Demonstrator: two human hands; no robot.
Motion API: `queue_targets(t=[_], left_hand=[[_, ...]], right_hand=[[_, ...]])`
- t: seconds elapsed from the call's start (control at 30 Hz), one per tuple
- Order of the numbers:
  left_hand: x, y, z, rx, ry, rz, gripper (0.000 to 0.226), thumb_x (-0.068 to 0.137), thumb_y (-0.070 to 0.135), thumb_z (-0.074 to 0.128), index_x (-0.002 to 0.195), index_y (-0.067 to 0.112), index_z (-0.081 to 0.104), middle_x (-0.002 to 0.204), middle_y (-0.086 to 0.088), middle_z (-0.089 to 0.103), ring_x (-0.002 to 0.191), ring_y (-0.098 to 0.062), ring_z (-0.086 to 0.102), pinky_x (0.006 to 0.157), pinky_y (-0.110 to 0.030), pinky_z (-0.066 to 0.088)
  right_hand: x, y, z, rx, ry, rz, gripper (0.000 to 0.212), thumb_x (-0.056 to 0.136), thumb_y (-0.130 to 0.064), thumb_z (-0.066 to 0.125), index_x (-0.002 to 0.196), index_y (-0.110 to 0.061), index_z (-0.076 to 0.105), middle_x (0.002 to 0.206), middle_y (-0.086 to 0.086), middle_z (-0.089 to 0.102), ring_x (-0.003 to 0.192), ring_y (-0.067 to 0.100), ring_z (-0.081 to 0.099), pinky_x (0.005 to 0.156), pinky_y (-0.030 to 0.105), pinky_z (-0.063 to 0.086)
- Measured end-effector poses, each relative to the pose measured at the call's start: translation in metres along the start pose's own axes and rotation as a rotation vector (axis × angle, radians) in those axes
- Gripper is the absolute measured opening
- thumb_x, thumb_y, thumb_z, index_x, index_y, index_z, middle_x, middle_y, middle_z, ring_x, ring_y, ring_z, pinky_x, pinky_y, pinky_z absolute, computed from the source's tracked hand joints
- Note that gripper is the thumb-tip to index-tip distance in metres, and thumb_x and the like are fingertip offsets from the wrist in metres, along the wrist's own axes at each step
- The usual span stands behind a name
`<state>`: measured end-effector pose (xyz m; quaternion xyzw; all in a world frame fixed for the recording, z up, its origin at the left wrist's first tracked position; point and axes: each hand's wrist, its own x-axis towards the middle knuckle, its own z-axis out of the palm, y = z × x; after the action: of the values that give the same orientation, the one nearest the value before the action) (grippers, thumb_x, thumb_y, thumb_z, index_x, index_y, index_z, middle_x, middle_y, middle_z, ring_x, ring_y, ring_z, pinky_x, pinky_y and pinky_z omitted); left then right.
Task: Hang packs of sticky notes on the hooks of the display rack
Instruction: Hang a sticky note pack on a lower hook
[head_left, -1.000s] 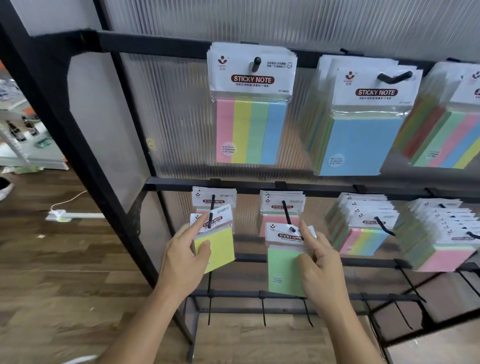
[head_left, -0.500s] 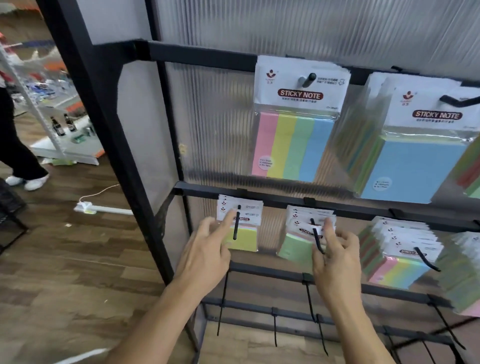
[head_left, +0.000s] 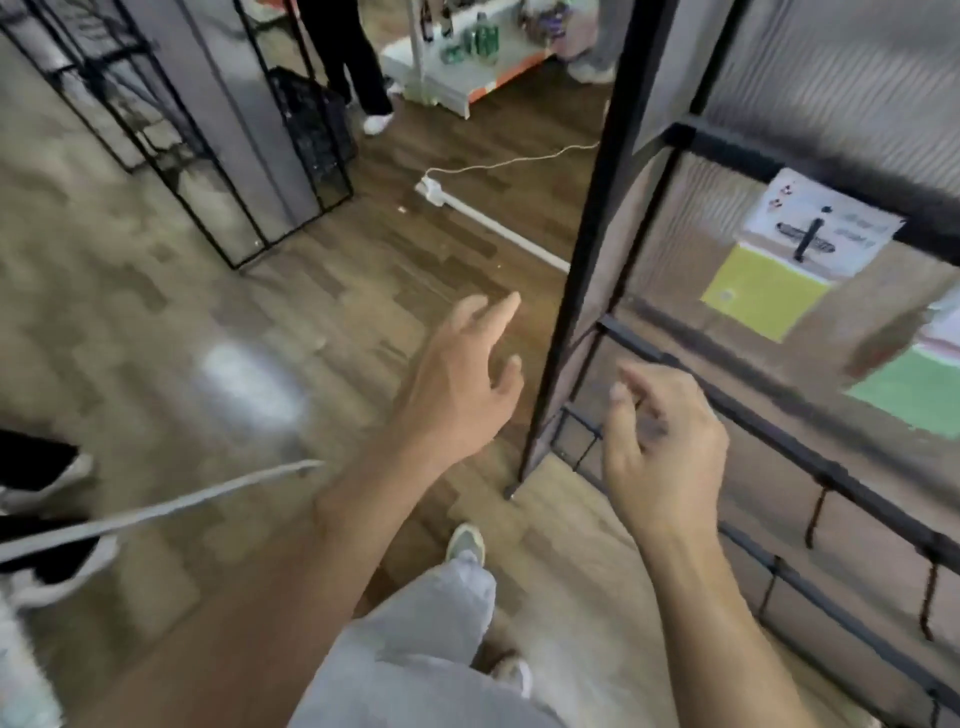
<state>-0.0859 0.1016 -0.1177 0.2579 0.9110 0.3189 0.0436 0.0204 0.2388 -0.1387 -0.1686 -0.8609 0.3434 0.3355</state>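
The black display rack (head_left: 587, 260) stands at the right of the blurred view. A yellow pack of sticky notes (head_left: 769, 291) hangs on a hook (head_left: 808, 241) there, and a green pack (head_left: 914, 395) hangs lower right of it. My left hand (head_left: 467, 374) is out over the floor, left of the rack's post, fingers spread and holding nothing. My right hand (head_left: 665, 447) hovers in front of the rack's lower bar, fingers loosely curled, also holding nothing. Neither hand touches a pack.
Bare hooks (head_left: 815, 514) hang on the rack's lower bars. A white power strip with cable (head_left: 441, 192) lies on the wooden floor. Another black frame rack (head_left: 208, 156) stands at the upper left. A person's legs (head_left: 358, 67) are at the top; shoes (head_left: 57, 566) sit at the left edge.
Both hands let go of the yellow and green packs, which stay on their hooks, and drew back from the rack. The view swung sharply left and down towards the floor.
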Motion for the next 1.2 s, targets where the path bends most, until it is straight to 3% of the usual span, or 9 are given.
queue_targets(t=[0.1, 0.23, 0.4, 0.5, 0.63, 0.8, 0.97, 1.2], left_hand=[[-0.011, -0.034, -0.018, 0.035, 0.043, -0.096, 0.058, 0.096, 0.026, 0.053, 0.151, 0.024, 0.034, 0.15, -0.003, 0.037, 0.136, -0.02, 0.038, 0.108, -0.028, 0.032], [-0.004, -0.076, -0.047, 0.079, 0.077, -0.239, 0.058, 0.098, 0.03, 0.05, 0.152, 0.025, 0.029, 0.156, -0.005, 0.03, 0.141, -0.023, 0.031, 0.113, -0.034, 0.028], [0.028, -0.142, -0.089, 0.076, 0.173, -0.35, 0.056, 0.097, 0.03, 0.052, 0.15, 0.021, 0.036, 0.153, -0.006, 0.035, 0.138, -0.023, 0.036, 0.114, -0.038, 0.031], [0.054, -0.188, -0.12, 0.081, 0.215, -0.409, 0.054, 0.096, 0.029, 0.053, 0.148, 0.019, 0.039, 0.148, -0.008, 0.04, 0.134, -0.025, 0.041, 0.109, -0.039, 0.037], [0.088, -0.249, -0.17, 0.102, 0.25, -0.459, 0.054, 0.096, 0.03, 0.055, 0.146, 0.016, 0.042, 0.144, -0.011, 0.045, 0.13, -0.029, 0.045, 0.106, -0.043, 0.04], [0.129, -0.311, -0.23, 0.193, 0.265, -0.516, 0.058, 0.098, 0.038, 0.048, 0.152, 0.022, 0.031, 0.156, -0.011, 0.031, 0.142, -0.029, 0.03, 0.115, -0.043, 0.029], [0.179, -0.371, -0.276, 0.243, 0.239, -0.543, 0.059, 0.098, 0.044, 0.044, 0.152, 0.023, 0.03, 0.158, -0.01, 0.027, 0.146, -0.028, 0.023, 0.117, -0.047, 0.023], [0.28, -0.466, -0.343, 0.191, 0.282, -0.593, 0.058, 0.098, 0.045, 0.043, 0.152, 0.027, 0.028, 0.16, -0.007, 0.024, 0.147, -0.024, 0.02, 0.119, -0.045, 0.02]], right_hand=[[0.016, -0.022, 0.029, 0.037, -0.158, -0.056, 0.031, 0.094, -0.021, 0.049, 0.109, -0.003, 0.069, 0.105, 0.006, 0.066, 0.1, 0.008, 0.056, 0.089, 0.019, 0.044], [0.049, -0.049, 0.076, 0.007, -0.34, -0.134, 0.032, 0.095, -0.02, 0.051, 0.118, -0.002, 0.066, 0.116, 0.011, 0.066, 0.112, 0.018, 0.056, 0.095, 0.008, 0.031], [0.106, -0.083, 0.151, -0.104, -0.608, -0.132, 0.044, 0.1, -0.032, 0.047, 0.14, -0.011, 0.05, 0.145, 0.01, 0.047, 0.138, 0.018, 0.039, 0.114, 0.026, 0.025], [0.14, -0.107, 0.208, -0.141, -0.711, -0.126, 0.048, 0.1, -0.036, 0.045, 0.144, -0.015, 0.044, 0.151, 0.007, 0.041, 0.141, 0.016, 0.033, 0.114, 0.027, 0.022], [0.179, -0.149, 0.286, -0.171, -0.776, -0.172, 0.05, 0.101, -0.035, 0.043, 0.146, -0.012, 0.041, 0.151, 0.011, 0.04, 0.143, 0.02, 0.03, 0.119, 0.033, 0.021], [0.216, -0.201, 0.374, -0.23, -0.852, -0.248, 0.054, 0.102, -0.036, 0.039, 0.15, -0.013, 0.033, 0.155, 0.013, 0.032, 0.147, 0.023, 0.021, 0.12, 0.036, 0.015], [0.258, -0.239, 0.464, -0.266, -0.908, -0.292, 0.057, 0.101, -0.042, 0.036, 0.153, -0.021, 0.025, 0.159, 0.011, 0.023, 0.148, 0.03, 0.013, 0.118, 0.052, 0.02], [0.337, -0.294, 0.596, -0.231, -0.937, -0.313, 0.056, 0.102, -0.042, 0.034, 0.153, -0.023, 0.023, 0.16, 0.007, 0.019, 0.149, 0.029, 0.007, 0.12, 0.05, 0.013]])
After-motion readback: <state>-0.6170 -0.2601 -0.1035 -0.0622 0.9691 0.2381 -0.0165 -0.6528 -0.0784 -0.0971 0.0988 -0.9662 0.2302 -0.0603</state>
